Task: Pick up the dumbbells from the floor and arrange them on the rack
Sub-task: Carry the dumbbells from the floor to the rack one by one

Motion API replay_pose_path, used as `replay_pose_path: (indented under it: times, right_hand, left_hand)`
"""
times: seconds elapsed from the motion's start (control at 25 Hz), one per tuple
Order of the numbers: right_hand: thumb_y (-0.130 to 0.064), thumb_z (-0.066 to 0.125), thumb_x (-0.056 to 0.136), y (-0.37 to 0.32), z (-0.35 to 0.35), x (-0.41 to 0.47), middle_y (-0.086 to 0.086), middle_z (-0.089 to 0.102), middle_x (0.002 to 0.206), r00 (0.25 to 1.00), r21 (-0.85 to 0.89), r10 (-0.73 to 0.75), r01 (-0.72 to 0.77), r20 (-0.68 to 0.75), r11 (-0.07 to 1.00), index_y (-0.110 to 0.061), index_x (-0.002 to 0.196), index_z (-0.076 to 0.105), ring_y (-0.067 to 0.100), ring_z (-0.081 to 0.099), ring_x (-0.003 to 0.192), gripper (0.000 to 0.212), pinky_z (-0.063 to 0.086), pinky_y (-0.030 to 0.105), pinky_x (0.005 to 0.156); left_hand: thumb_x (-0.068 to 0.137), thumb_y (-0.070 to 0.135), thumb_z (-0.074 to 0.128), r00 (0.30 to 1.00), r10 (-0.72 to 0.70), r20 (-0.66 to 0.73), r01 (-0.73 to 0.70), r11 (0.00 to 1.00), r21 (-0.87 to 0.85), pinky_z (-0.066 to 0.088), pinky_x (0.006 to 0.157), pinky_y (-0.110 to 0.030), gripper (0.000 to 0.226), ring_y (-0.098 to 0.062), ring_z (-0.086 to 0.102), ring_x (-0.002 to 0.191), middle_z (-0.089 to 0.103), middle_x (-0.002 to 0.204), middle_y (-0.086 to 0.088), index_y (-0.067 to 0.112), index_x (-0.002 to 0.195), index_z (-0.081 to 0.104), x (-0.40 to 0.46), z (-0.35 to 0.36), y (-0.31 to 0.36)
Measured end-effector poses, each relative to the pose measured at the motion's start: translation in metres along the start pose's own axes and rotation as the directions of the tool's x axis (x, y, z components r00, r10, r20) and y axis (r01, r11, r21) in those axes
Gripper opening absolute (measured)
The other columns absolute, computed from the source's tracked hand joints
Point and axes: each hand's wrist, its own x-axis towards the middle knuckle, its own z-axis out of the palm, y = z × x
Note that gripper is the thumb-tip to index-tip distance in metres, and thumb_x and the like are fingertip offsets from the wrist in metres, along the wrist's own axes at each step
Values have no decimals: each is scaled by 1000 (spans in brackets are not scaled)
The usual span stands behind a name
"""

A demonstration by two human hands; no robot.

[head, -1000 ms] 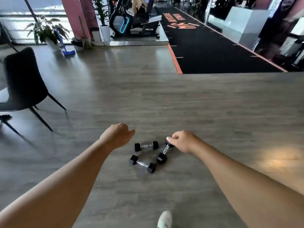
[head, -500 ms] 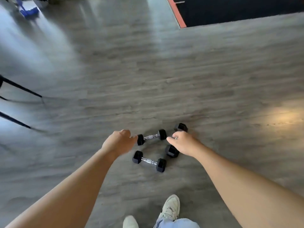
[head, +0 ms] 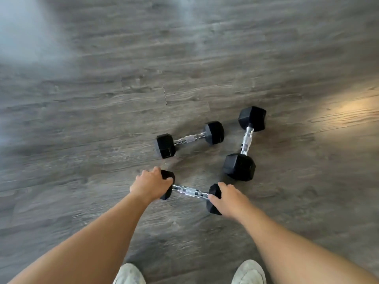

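Black dumbbells (head: 189,139) (chrome handles), grey wood-grain floor (head: 102,119)

Blurred floor (head: 102,119), warm glare right, bluish glare upper left

A grey, wood-grain plank floor (head: 184,58) fills the whole view, its boards running roughly side to side with thin seams between them. A pale, bluish-white glare (head: 24,31) washes over the upper left corner of the floor, perhaps daylight, though the blur there makes the source unclear. A warm, orange-yellow patch of light (head: 346,109) lies at the right edge.
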Motion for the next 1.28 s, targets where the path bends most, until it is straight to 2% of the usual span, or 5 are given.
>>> replay_pose_path:
  times: [0.12,0.28,0.68,0.92,1.28]
  right_hand:
    - [-67,50,93,9,28,49,15,54,140,993,100,35,-24,-113,995,-20,145,53,35,54,127,70,44,38,94]
    - [-80,61,69,13,32,60,2,68,97,983,180,32,1,-182,984,-21,87,67,25,61,94,62,44,35,72]
    - [-50,77,73,4,6,39,-6,61,72,967,283,75,-3,-245,959,-17,77,67,22,59,78,35,42,30,64]
    - [-40,77,71,-13,-127,-118,5,68,87,947,329,21,91,-322,940,-13,88,70,26,65,84,33,50,36,63]
    - [-36,76,72,-17,-364,-481,4,67,65,803,522,179,183,-568,833,-9,71,67,25,65,71,28,44,29,55]
  left_hand:
    - [81,59,63,1000,3,15,-1,993,-122,55,76,-37,56,-30,64,94,65,104,-9,17,116,55,48,38,-17]
    - [66,52,73,997,56,-53,-64,984,-164,46,59,-28,48,-19,62,81,64,87,1,21,99,57,68,53,-16]
    - [65,38,84,996,-3,-91,-27,944,-329,45,67,-30,46,-22,59,95,62,107,-8,23,101,60,49,43,-10]
    - [65,37,80,989,6,-148,-70,899,-431,53,63,-30,49,-24,64,85,59,115,-13,24,107,60,-106,-79,60]
    - [41,53,69,899,304,-315,-384,894,-231,38,50,-22,58,-11,57,75,63,100,-4,29,94,61,-427,-335,242]
